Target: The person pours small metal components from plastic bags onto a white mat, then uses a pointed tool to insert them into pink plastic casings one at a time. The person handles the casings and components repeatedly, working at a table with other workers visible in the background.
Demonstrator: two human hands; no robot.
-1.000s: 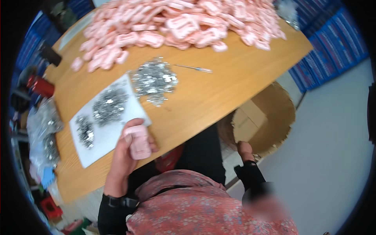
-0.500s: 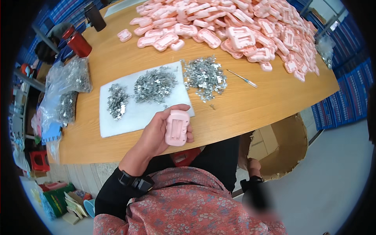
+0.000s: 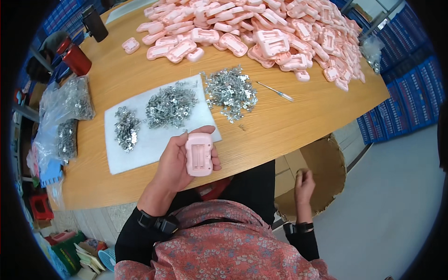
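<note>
One pink plastic casing (image 3: 199,160) is sitting in our left hand (image 3: 179,164), fingers wrapped around its sides, its ribbed inner face turned up toward us, just above the near edge of the round wooden table (image 3: 298,122). Our right hand (image 3: 304,183) is hanging below the table edge, over an open cardboard box (image 3: 322,172), fingers loosely curled; we cannot tell whether it is holding anything. We are judging the work as far from finished: a large heap of pink casings (image 3: 275,32) is still lying across the far side, and three piles of small metal clips (image 3: 170,105) are waiting, two on a white foam sheet (image 3: 154,142) and one beside it. A thin metal tool (image 3: 275,91) is lying near the clips. Clear bags of clips (image 3: 65,112) and a red cup (image 3: 77,59) are resting at the left. Blue crates (image 3: 401,98) are lining the grey floor around us.
</note>
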